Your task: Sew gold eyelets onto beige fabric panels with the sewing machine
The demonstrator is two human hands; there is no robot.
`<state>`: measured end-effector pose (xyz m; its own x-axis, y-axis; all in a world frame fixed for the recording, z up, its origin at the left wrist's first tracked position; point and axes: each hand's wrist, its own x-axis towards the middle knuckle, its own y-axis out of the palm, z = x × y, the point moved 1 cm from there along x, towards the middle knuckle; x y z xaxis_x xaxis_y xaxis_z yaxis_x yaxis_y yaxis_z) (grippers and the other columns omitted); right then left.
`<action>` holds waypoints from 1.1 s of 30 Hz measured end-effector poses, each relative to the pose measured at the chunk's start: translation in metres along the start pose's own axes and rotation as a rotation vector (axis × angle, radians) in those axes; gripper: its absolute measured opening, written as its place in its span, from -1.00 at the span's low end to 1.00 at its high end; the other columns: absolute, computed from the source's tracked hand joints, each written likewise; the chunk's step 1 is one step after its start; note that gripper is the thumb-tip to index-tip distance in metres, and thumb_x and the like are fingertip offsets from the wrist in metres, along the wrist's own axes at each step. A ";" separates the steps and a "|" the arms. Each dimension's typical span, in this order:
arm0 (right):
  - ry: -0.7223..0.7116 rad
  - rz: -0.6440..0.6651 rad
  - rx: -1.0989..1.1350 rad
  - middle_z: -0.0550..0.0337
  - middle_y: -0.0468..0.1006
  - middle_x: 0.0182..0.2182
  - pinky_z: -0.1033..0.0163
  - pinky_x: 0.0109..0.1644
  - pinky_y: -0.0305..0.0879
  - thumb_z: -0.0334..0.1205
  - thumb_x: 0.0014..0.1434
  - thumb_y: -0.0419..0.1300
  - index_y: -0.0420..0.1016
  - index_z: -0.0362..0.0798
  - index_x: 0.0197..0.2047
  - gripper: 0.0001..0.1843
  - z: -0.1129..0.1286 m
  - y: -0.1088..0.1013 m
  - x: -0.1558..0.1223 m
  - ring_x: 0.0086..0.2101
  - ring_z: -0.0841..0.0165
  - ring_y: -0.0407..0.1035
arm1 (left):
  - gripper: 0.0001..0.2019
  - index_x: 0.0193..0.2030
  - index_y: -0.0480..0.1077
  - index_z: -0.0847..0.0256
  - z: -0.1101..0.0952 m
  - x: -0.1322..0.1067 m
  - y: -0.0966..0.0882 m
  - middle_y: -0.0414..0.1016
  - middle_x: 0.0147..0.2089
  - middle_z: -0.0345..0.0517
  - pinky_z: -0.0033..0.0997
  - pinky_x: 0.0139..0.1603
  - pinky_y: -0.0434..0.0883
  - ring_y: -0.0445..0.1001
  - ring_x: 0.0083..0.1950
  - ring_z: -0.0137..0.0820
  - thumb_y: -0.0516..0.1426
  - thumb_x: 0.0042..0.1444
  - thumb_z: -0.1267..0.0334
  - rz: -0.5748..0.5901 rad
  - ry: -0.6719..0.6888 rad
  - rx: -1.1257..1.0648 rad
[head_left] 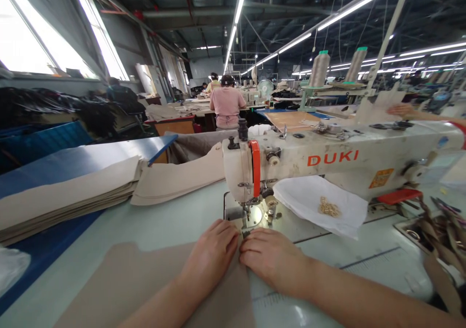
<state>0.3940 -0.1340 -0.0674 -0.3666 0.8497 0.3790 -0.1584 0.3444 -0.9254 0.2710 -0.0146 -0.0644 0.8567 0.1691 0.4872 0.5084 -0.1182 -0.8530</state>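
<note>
My left hand (215,248) rests on a taupe fabric panel (145,284), fingers bent and pressed together at its narrow upper corner. Just across from it, my right hand (271,259) has its fingers closed at the panel's right edge; its fingertips are partly hidden. A small dark piece (246,233) shows between the two hands, too small to name. Both hands are just in front of the needle and presser foot (248,214) of a white sewing machine (291,155). The panel's tip lies near the needle plate (256,215).
Stacked fabric panels (73,192) lie at left, with more cut panels (178,175) beside the machine head. A white cloth (309,199) holds small gold-coloured fittings (329,207). Straps and scissors (446,206) lie at right. A person in pink (228,102) sits ahead.
</note>
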 end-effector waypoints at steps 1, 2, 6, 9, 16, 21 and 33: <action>0.001 0.003 -0.002 0.17 0.53 -0.26 0.22 0.10 0.16 -0.31 0.26 0.10 0.46 -0.09 -0.26 -0.88 0.000 0.000 0.000 -0.19 0.35 0.32 | -0.76 -0.41 0.35 0.21 0.000 0.000 0.000 0.46 -0.39 -0.12 -0.34 -0.27 0.41 0.39 -0.32 -0.35 -0.05 0.25 0.37 -0.002 0.004 0.001; 0.004 0.007 -0.002 0.17 0.53 -0.27 0.22 0.10 0.16 -0.31 0.26 0.10 0.46 -0.09 -0.26 -0.88 0.000 -0.001 0.000 -0.19 0.35 0.32 | -0.75 -0.40 0.35 0.21 0.000 0.000 0.000 0.46 -0.39 -0.12 -0.34 -0.26 0.41 0.39 -0.32 -0.35 -0.05 0.26 0.37 -0.004 0.005 0.002; 0.010 0.011 0.011 0.16 0.53 -0.25 0.22 0.10 0.17 -0.32 0.26 0.10 0.46 -0.10 -0.25 -0.88 0.000 -0.001 0.000 -0.18 0.35 0.31 | -0.75 -0.40 0.36 0.20 -0.001 0.001 -0.001 0.47 -0.38 -0.12 -0.34 -0.25 0.42 0.39 -0.31 -0.35 -0.07 0.26 0.38 0.003 0.002 0.006; 0.001 0.012 0.015 0.15 0.53 -0.24 0.21 0.10 0.16 -0.33 0.27 0.08 0.46 -0.09 -0.25 -0.87 -0.001 0.000 -0.001 -0.17 0.35 0.31 | -0.75 -0.38 0.36 0.20 0.000 0.001 -0.001 0.47 -0.37 -0.13 -0.35 -0.25 0.42 0.40 -0.30 -0.35 -0.06 0.26 0.37 0.003 0.001 0.002; 0.008 0.011 0.021 0.14 0.51 -0.24 0.20 0.09 0.16 -0.32 0.26 0.10 0.45 -0.10 -0.24 -0.89 0.000 0.000 -0.001 -0.17 0.33 0.31 | -0.77 -0.38 0.36 0.20 0.001 0.001 0.000 0.46 -0.37 -0.13 -0.36 -0.25 0.40 0.40 -0.30 -0.35 -0.05 0.26 0.38 0.002 0.017 0.005; 0.074 0.024 -0.021 0.12 0.49 -0.22 0.19 0.07 0.18 -0.32 0.24 0.13 0.44 -0.12 -0.20 -0.91 0.001 -0.002 0.001 -0.14 0.30 0.30 | -0.78 -0.38 0.36 0.20 0.001 0.000 0.000 0.46 -0.37 -0.13 -0.35 -0.24 0.41 0.40 -0.29 -0.34 -0.03 0.25 0.39 0.026 -0.004 -0.001; 0.125 0.053 -0.056 0.08 0.48 -0.19 0.16 0.03 0.21 -0.38 0.22 0.13 0.44 -0.13 -0.17 -0.89 0.005 -0.006 0.007 -0.14 0.27 0.30 | -0.80 -0.23 0.42 0.19 -0.005 -0.007 -0.007 0.52 -0.25 -0.09 -0.30 -0.14 0.47 0.46 -0.20 -0.33 -0.03 0.23 0.39 0.002 -0.045 -0.087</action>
<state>0.3883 -0.1321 -0.0596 -0.2550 0.9092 0.3292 -0.0896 0.3167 -0.9443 0.2617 -0.0194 -0.0611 0.8540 0.2125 0.4749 0.5140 -0.2032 -0.8334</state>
